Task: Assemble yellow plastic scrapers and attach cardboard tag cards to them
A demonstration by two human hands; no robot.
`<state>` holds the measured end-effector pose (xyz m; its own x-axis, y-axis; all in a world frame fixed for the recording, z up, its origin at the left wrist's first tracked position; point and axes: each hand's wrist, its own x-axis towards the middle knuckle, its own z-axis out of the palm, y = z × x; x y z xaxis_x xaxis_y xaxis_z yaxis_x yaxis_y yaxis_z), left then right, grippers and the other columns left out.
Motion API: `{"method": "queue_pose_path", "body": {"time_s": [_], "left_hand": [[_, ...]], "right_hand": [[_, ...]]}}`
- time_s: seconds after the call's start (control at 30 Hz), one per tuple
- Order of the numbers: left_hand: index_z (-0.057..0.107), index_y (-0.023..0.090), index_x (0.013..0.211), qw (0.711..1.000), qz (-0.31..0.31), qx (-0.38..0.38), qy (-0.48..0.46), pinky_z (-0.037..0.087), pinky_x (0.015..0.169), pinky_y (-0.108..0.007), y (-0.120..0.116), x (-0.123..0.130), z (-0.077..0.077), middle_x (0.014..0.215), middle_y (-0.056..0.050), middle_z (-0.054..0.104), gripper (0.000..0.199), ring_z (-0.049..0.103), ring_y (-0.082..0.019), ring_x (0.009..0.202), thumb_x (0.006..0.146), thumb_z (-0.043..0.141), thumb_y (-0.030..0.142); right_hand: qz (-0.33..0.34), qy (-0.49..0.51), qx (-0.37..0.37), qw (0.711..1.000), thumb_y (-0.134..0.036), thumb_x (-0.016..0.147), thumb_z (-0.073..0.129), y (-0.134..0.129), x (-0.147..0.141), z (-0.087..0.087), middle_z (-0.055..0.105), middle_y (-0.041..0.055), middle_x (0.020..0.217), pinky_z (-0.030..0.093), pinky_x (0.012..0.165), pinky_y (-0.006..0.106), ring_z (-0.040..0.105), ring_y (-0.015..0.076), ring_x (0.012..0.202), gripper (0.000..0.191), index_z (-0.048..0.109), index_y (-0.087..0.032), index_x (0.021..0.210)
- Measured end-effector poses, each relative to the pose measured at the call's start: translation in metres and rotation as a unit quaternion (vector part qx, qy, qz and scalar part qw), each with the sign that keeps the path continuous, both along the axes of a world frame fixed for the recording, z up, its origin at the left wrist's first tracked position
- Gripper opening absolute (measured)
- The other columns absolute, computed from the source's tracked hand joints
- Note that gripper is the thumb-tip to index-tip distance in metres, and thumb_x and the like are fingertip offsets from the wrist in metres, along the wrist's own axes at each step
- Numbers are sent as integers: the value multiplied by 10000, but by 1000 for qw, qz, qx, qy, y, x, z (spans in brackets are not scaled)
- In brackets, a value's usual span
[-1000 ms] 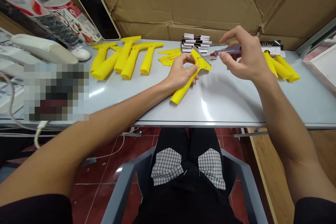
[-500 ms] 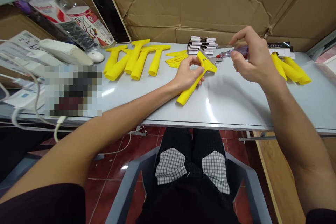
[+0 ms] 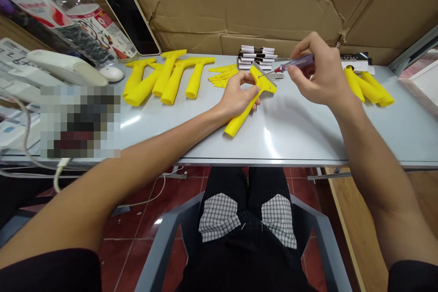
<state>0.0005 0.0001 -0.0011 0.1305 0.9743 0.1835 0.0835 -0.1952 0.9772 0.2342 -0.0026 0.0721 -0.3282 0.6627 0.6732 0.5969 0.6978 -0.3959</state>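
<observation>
My left hand (image 3: 238, 96) is closed around the neck of a yellow scraper (image 3: 241, 117), its wide head tilted up and a metal blade along the far edge. In my right hand (image 3: 318, 70) is a screwdriver (image 3: 297, 63) with a clear purple handle and a red collar. Its tip meets the scraper head at the upper screw spot. Just behind the head lie small metal screws (image 3: 278, 77), several thin yellow plastic pieces (image 3: 224, 76) and a stack of white-and-black paper packets (image 3: 257, 58).
Several yellow scraper handles (image 3: 169, 75) lie on the grey table (image 3: 191, 123) at left, others (image 3: 371, 87) at right by a black-and-white box (image 3: 356, 61). A phone (image 3: 132, 23) leans on the cardboard (image 3: 191, 9). Bottles (image 3: 97, 32), a white mouse (image 3: 112, 74) and cables stand far left.
The view has shifted slightly, so everything sits a little further left. The screwdriver tip has come onto the upper screw spot of the scraper head; both grips stay the same.
</observation>
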Motion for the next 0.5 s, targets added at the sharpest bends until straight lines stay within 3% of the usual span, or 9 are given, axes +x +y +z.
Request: {"method": "queue_pose_path", "body": {"time_s": [0.17, 0.33, 0.5], "left_hand": [[545, 231, 1036, 1000, -2, -10, -12, 588, 555, -266, 0, 1, 2, 1318, -86, 710, 241, 723, -132, 739, 910, 717, 119], [556, 227, 1044, 1000, -2, -5, -8, 580, 548, -265, 0, 0, 1, 1350, -106, 719, 231, 708, -118, 707, 911, 724, 142], [571, 231, 1060, 1000, 1, 1, -4, 596, 555, -279, 2, -1, -2, 1356, -112, 731, 251, 711, -133, 722, 895, 752, 180]], "right_hand": [[-29, -10, -9, 999, -534, 946, 848, 1, 0, 1, 697, 10, 719, 537, 627, 446, 631, 266, 625, 314, 601, -343, 912], [-39, -30, -26, 998, -595, 939, 837, -4, 0, 4, 714, -7, 739, 534, 594, 440, 689, 282, 663, 317, 632, -355, 964], [-39, -27, -18, 999, -593, 973, 805, 1, 1, 2, 722, 1, 742, 536, 646, 451, 620, 251, 614, 326, 609, -342, 900]]}}
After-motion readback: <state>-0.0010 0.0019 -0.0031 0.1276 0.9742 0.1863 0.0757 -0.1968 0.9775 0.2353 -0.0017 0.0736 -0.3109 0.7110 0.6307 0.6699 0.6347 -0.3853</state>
